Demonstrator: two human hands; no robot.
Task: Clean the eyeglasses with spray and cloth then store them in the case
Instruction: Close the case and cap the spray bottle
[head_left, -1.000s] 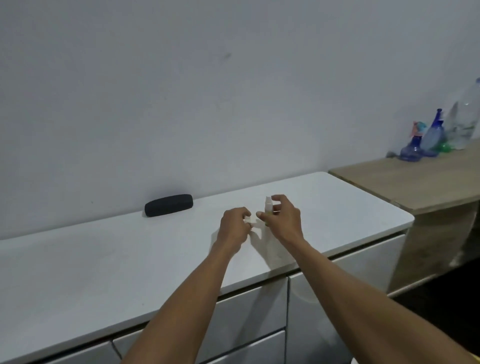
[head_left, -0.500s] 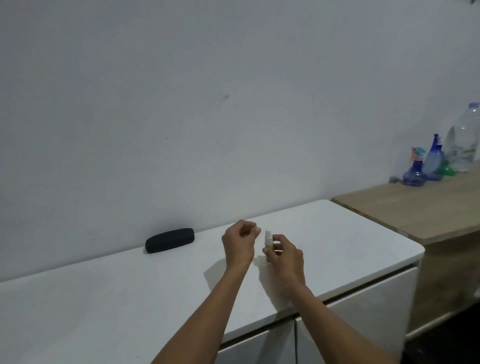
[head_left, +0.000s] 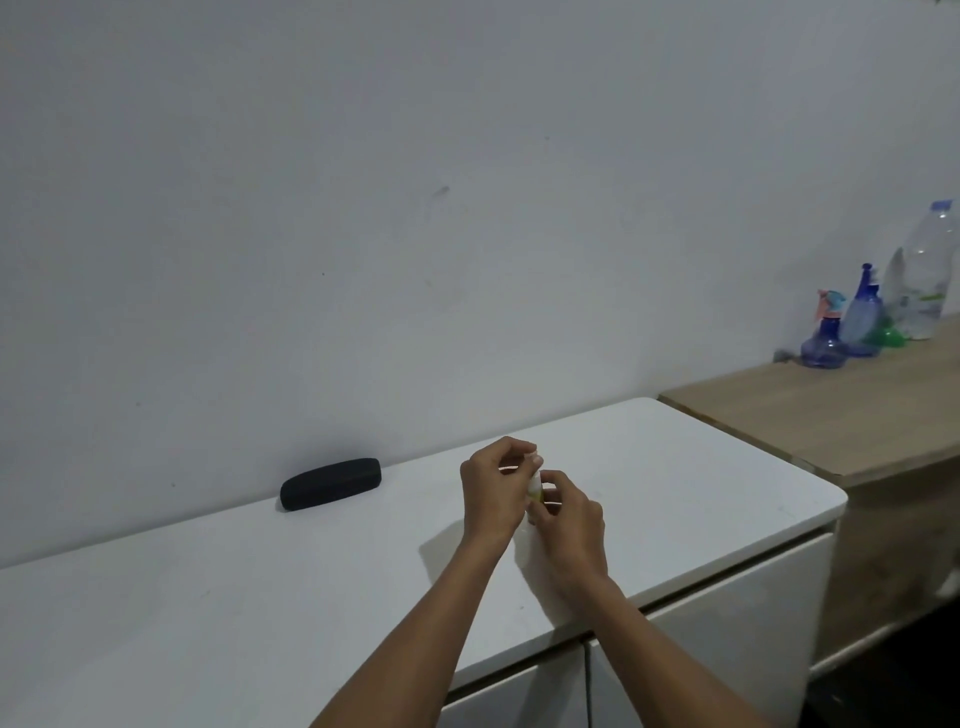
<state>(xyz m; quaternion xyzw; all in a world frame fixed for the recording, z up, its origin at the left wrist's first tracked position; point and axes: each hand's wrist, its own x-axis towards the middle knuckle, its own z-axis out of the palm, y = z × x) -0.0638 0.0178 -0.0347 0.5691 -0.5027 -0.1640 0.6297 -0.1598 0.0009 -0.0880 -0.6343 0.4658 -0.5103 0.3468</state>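
Note:
A small white spray bottle (head_left: 534, 488) with a yellow-green label stands upright between my hands above the white counter (head_left: 208, 597). My right hand (head_left: 569, 514) grips its body from the right. My left hand (head_left: 496, 488) has its fingertips curled onto the bottle's top. A closed black eyeglass case (head_left: 331, 482) lies on the counter by the wall, well left of my hands. No eyeglasses or cloth are in sight.
A wooden table (head_left: 831, 415) adjoins the counter on the right. Two blue spray bottles (head_left: 844, 332) and a large clear water bottle (head_left: 924, 275) stand at its back by the wall. White cabinet fronts (head_left: 727, 649) run below the counter.
My left hand lifted off beside the bottle and has come back onto its top. My right hand slid lower on the bottle. The camera view tilted up.

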